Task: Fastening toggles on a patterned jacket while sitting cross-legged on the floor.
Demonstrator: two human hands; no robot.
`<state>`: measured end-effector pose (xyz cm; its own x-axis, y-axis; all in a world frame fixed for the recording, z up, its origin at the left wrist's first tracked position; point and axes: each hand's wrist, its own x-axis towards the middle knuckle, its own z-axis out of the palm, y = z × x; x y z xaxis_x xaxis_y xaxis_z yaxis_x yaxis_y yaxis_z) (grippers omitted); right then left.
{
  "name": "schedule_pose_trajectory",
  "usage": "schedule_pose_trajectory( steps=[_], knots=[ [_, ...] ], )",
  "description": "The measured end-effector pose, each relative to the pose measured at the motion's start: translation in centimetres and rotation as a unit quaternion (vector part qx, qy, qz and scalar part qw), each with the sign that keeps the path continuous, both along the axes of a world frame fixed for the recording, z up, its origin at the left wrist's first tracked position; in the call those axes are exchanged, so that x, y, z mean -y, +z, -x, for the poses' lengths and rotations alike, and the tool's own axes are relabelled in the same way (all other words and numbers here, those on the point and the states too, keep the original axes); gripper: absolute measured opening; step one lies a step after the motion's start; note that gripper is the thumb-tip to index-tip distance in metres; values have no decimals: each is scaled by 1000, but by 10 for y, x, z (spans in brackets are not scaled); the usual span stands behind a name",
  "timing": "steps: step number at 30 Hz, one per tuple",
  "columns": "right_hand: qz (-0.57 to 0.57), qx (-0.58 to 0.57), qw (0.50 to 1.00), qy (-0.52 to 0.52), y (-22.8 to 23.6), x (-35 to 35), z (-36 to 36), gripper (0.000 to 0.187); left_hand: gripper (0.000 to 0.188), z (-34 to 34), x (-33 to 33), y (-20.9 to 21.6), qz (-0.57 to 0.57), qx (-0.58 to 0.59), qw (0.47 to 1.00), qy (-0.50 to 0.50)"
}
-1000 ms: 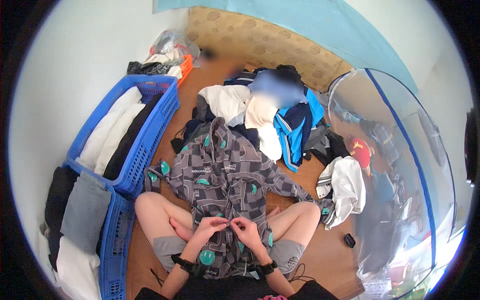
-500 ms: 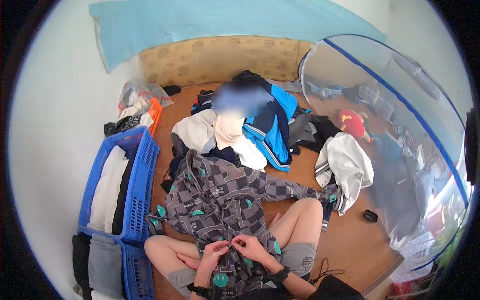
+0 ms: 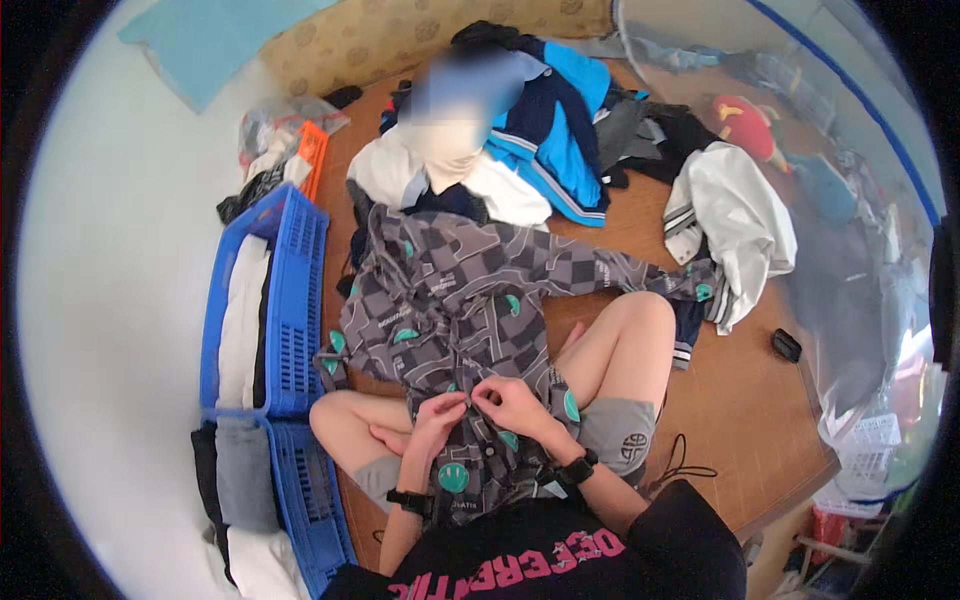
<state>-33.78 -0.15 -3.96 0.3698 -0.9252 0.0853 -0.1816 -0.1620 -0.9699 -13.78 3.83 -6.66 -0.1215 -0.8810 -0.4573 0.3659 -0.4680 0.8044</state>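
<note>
A dark grey patterned shirt (image 3: 470,290) with green round faces lies spread over my crossed legs, its collar away from me and one sleeve stretched out to the right. Along its front opening my left hand (image 3: 438,415) pinches the edge of the cloth. Close beside it, almost touching, my right hand (image 3: 508,405) pinches the same front edge with thumb and forefinger. Any button between the fingertips is too small to make out.
A heap of clothes (image 3: 560,140) lies beyond the shirt, with a white jacket (image 3: 735,220) to its right. Blue baskets (image 3: 300,310) of folded clothes stand at left. A clear mesh tent (image 3: 850,150) with blue edging rises at right, near a small black object (image 3: 786,345).
My view has tilted downward, so the scene sits higher and my black top shows. Both hands stay at the shirt front, still pinching.
</note>
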Motion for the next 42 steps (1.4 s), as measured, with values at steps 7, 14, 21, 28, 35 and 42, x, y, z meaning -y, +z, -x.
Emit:
schedule_pose_trajectory(
  steps=[7,14,21,28,35,42],
  knots=[
    [-24,15,999,15,-2,-3,-3,13,29,-8,-8,-8,4,15,1000,-6],
    [-2,-1,1000,28,-7,-6,1,11,27,2,-9,1,-12,53,999,-4],
    [-17,-21,999,27,-2,-4,0,12,28,-2,-6,-7,30,36,998,-29],
    [-9,-2,1000,27,-1,-5,1,13,26,4,-9,-5,52,36,997,-42],
    [-16,-19,999,21,-5,-3,-4,10,25,3,-8,-15,131,55,988,-64],
    [-23,-55,998,34,-15,4,-4,8,25,3,-1,-6,195,144,967,-81]
  ],
)
